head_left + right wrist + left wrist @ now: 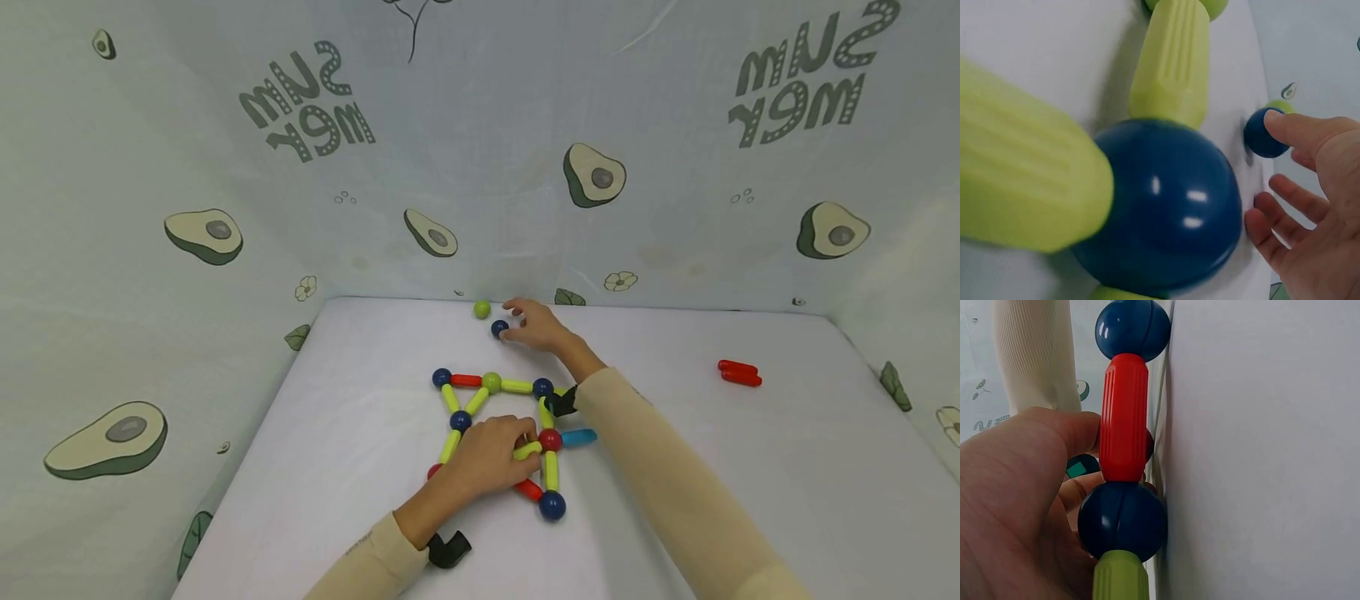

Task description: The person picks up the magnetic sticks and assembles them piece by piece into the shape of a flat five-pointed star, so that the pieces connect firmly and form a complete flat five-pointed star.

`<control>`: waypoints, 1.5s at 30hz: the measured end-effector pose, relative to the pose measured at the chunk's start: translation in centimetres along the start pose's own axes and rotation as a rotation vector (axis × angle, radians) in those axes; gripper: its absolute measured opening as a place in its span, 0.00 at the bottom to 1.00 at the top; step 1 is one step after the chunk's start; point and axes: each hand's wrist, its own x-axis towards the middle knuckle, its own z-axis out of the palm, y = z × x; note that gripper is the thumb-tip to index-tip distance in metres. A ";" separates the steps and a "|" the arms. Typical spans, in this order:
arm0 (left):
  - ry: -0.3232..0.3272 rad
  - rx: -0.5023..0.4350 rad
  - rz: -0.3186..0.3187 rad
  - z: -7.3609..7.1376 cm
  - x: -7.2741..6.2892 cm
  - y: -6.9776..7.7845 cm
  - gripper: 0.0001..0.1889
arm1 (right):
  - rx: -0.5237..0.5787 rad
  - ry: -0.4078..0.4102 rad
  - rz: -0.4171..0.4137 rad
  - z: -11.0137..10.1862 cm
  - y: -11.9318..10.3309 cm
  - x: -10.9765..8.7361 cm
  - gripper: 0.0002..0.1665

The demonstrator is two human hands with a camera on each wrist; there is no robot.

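Note:
A flat frame of magnetic rods and balls lies on the white table [645, 517]. My left hand [487, 454] is over its near part, fingers curled around a yellow-green rod [527, 451] beside a red ball [550, 440]. In the left wrist view, a red rod [1124, 419] between two blue balls stands before that hand, partly hiding its fingers. Beyond the frame, my right hand [536, 327] reaches to a loose blue ball [500, 329]. Its thumb appears against that ball in the right wrist view, while the other fingers are spread apart. A loose green ball [482, 310] lies just behind.
Two red rods [740, 373] lie side by side at the right of the table. A light-blue rod [578, 437] sticks out from the frame's right side. Behind the table hangs a printed cloth [495, 167]. My right forearm passes close to the frame's far-right corner.

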 end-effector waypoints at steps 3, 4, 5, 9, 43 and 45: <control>0.006 0.005 0.016 0.2 0.1 0.2 0.06 | -0.013 -0.010 -0.021 0.2 0.2 -0.3 0.27; 0.008 0.005 0.020 0.2 0.1 0.3 0.06 | -0.019 -0.010 -0.025 0.2 0.2 -0.4 0.25; 0.008 0.005 0.021 0.2 0.1 0.4 0.06 | -0.021 -0.007 -0.028 0.2 0.2 -0.6 0.24; 0.003 -0.004 0.011 0.2 0.1 0.5 0.06 | -0.032 0.008 -0.023 -0.3 0.2 -1.6 0.23; 0.013 -0.026 -0.016 0.0 -0.3 0.4 0.07 | 0.015 0.173 0.042 -3.0 6.1 -18.9 0.23; 0.011 -0.027 -0.017 0.1 -0.3 0.4 0.07 | 0.012 0.168 0.053 -2.7 6.2 -19.1 0.23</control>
